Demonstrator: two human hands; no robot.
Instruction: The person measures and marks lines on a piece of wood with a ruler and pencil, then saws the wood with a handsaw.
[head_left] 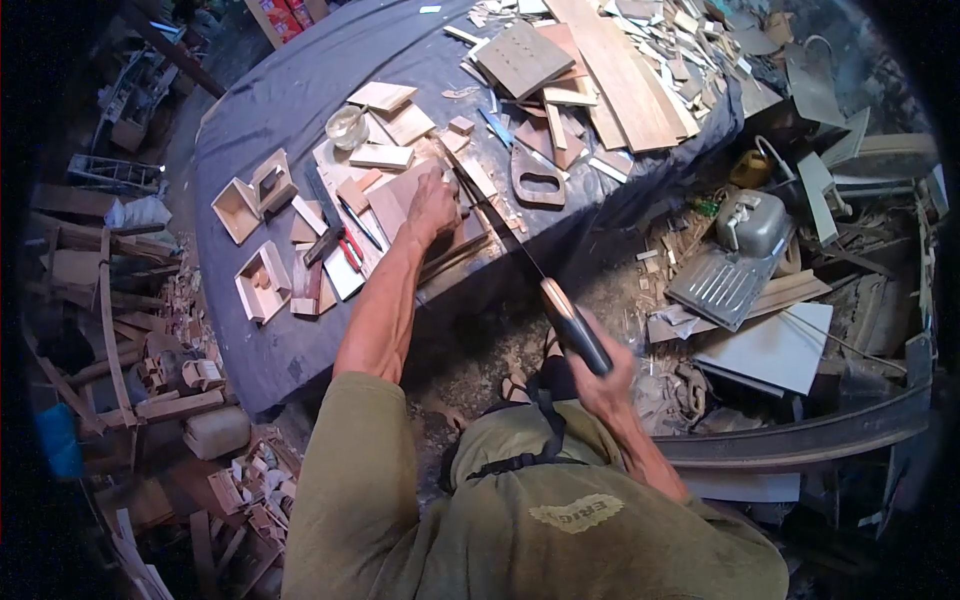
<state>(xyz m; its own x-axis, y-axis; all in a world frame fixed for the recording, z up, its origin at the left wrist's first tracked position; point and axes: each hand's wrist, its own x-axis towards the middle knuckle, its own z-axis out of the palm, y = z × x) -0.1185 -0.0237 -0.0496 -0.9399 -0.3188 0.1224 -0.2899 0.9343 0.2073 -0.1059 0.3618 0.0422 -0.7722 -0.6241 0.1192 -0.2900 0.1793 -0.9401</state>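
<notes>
My left hand (436,207) presses down on a brown wooden board (398,196) near the table's front edge, its fingers bent at the board's right side. My right hand (603,365) is wrapped round the dark handle of a saw (577,327), off the table's edge. The saw's thin blade runs up and left from the handle to just right of my left hand, by the board's end. Whether the teeth touch wood I cannot tell. Left of the board lie red-handled pliers (350,250) and a hammer (322,245).
Small open wooden boxes (263,283) sit at the table's left. A glass jar (346,128) stands behind the board. Another handsaw (538,178) and stacked planks (625,80) lie to the right. A metal sink (752,224) and scrap fill the floor at right.
</notes>
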